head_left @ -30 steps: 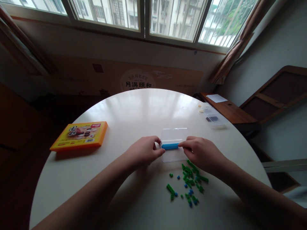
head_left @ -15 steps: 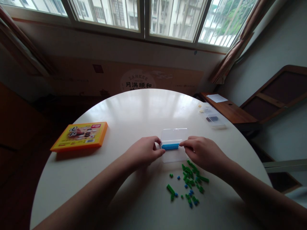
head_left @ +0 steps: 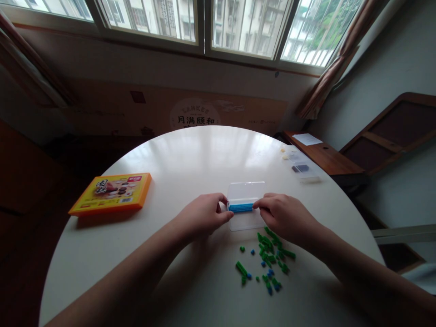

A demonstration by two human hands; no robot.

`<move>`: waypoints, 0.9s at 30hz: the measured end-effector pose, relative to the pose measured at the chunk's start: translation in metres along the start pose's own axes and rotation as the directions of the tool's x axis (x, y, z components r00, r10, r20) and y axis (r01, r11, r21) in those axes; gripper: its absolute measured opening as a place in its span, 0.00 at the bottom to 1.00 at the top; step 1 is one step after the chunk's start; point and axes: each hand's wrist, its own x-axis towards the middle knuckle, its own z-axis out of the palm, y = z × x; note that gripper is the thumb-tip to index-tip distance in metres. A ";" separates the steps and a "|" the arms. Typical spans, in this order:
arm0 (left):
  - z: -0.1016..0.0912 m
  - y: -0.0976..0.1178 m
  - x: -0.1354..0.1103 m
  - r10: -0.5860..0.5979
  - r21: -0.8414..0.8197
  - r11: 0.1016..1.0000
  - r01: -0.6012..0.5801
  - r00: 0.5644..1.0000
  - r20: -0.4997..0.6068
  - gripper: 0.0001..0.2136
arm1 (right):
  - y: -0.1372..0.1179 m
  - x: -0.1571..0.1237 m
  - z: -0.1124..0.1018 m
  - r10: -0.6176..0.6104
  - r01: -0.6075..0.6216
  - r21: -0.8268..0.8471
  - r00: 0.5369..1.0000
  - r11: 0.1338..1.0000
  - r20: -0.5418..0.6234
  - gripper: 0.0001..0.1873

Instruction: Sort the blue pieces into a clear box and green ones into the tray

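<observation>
A short blue strip of small bricks (head_left: 240,207) lies across a clear plastic plate (head_left: 245,190) on the round white table (head_left: 190,159). My left hand (head_left: 201,216) pinches the strip's left end with thumb and fingers curled. My right hand (head_left: 288,218) pinches its right end the same way. Just below my right hand lie several loose green and blue small bricks (head_left: 269,259), scattered on the table.
An orange box (head_left: 111,193) lies flat at the table's left side. Clear small containers (head_left: 301,169) sit at the far right rim. A wooden side table with a paper (head_left: 308,139) stands beyond, under the windows.
</observation>
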 end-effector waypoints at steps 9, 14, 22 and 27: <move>0.000 -0.001 0.000 -0.011 -0.010 1.000 0.011 1.000 0.011 0.20 | 0.001 -0.001 0.000 -0.008 0.008 0.026 1.000 1.000 -0.001 0.17; 0.001 -0.003 0.001 0.000 0.015 1.000 0.000 1.000 0.003 0.20 | 0.003 -0.001 0.001 -0.014 0.015 0.044 1.000 0.999 -0.017 0.16; -0.002 -0.001 0.001 -0.018 0.012 1.000 0.018 1.000 0.024 0.22 | 0.003 -0.010 -0.014 -0.124 0.132 0.106 0.989 0.985 -0.081 0.14; -0.003 0.000 0.000 -0.023 -0.020 1.000 0.024 0.999 0.044 0.22 | -0.004 -0.022 -0.021 -0.406 0.379 0.218 0.909 0.899 0.092 0.08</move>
